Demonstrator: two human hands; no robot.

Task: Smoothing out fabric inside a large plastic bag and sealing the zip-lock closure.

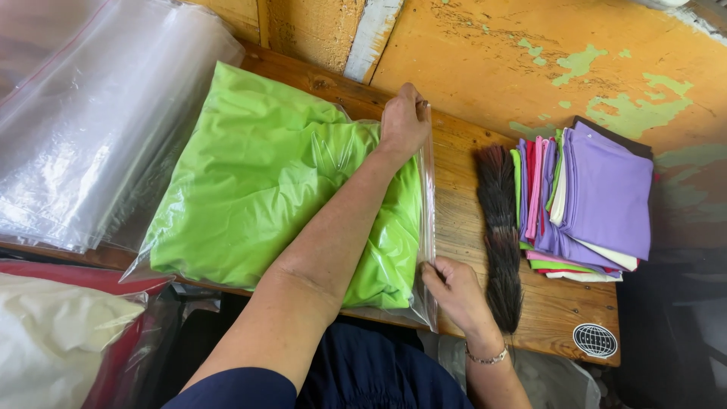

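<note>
Nearest me, my left forearm reaches across the clear plastic bag (428, 227) holding a folded green garment (257, 182) on the worktop (462, 159). My left hand (403, 121) pinches the bag's far open edge, fingers closed on it. My right hand (454, 291) grips the near edge likewise. A dark brush (500, 227) and stacked coloured cloths (598, 189) lie just beside.

My one camera rides on my head and looks steeply down and forward at close range over my left hand (403, 121) and right hand (453, 291), taking in the wooden bench (564, 303) beneath them and the peeling orange wall (530, 68) just beyond.
</note>
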